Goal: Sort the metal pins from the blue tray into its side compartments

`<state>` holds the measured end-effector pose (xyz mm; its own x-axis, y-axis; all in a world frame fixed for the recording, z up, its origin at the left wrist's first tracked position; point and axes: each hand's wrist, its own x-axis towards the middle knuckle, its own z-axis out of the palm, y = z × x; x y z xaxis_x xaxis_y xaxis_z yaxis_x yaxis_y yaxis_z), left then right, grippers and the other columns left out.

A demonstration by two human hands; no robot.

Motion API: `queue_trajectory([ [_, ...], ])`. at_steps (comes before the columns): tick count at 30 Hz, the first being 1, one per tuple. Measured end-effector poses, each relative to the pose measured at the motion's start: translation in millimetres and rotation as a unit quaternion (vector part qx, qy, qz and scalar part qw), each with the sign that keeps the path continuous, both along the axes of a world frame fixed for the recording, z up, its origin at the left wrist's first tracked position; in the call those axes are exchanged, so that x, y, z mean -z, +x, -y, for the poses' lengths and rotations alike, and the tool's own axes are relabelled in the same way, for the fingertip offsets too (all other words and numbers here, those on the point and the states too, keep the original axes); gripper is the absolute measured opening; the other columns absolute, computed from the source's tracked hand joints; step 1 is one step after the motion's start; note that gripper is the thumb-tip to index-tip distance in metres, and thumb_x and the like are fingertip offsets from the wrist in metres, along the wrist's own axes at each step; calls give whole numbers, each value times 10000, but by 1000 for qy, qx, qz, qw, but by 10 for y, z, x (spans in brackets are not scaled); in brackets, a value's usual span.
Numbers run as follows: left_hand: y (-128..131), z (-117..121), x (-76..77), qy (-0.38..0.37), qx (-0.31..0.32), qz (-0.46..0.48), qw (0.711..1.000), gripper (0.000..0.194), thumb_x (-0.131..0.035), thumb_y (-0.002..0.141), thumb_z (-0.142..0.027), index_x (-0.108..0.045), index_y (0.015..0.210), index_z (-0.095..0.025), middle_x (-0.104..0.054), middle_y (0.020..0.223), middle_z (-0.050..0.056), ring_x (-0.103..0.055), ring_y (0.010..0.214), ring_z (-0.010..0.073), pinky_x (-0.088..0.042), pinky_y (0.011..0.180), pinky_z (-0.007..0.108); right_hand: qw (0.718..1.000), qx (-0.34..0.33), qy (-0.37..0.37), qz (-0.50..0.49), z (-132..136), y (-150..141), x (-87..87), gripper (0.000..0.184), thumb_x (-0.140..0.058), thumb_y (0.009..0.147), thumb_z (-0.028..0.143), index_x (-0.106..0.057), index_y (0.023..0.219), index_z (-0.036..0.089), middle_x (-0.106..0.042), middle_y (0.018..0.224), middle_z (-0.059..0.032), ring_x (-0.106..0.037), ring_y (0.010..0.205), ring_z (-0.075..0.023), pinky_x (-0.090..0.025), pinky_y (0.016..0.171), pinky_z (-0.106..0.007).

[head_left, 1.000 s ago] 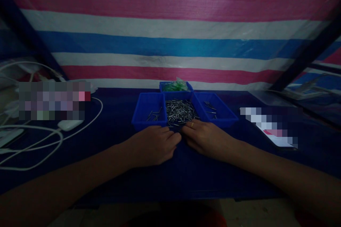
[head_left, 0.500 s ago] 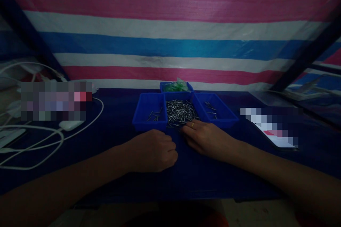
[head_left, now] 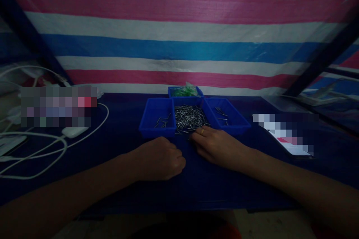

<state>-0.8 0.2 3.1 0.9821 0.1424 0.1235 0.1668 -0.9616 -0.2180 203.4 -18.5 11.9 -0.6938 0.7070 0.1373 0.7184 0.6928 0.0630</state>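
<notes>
My left hand (head_left: 159, 158) rests on the dark blue table as a closed fist, just in front of the left blue bin (head_left: 157, 131). Whatever its curled fingers may hold is hidden. Wearing a ring, my right hand (head_left: 214, 142) lies at the near edge of a heap of small metal pins (head_left: 190, 116), close to the right blue bin (head_left: 238, 129). Its fingers are bent down and together, with the tips in shadow, so anything in them cannot be made out. A few pins lie in the left bin and a few in the right one.
Behind the heap, a blue bin (head_left: 169, 92) contains green plastic packaging (head_left: 185, 90). White cables (head_left: 63, 153) and a white adapter (head_left: 75, 131) lie at left. A lit phone (head_left: 294, 147) lies at right. Striped sheeting (head_left: 179, 50) hangs behind the table (head_left: 224, 190).
My left fist has shifted very slightly to the left. My right hand and the bins look the same.
</notes>
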Motion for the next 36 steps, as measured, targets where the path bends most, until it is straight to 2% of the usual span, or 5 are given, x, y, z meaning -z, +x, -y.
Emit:
queue_trajectory([
  [12,16,-9,-14,10,3,-19,1000,136,-452,802,-114,-458,677,-166,-549,609,-21,-493,509,127,-350,455,258,1000,1,-7,4,-3,-2,-5,119,-469,767,125,-502,882,133,-545,855,-73,-499,799,-174,-431,720,-307],
  [36,21,-8,-34,8,-8,-28,1000,118,-447,815,-116,-446,710,-170,-553,643,-21,-504,538,131,-360,465,258,1000,-3,-12,-8,-4,3,6,127,-446,791,139,-510,901,131,-537,868,-77,-491,809,-177,-421,738,-314],
])
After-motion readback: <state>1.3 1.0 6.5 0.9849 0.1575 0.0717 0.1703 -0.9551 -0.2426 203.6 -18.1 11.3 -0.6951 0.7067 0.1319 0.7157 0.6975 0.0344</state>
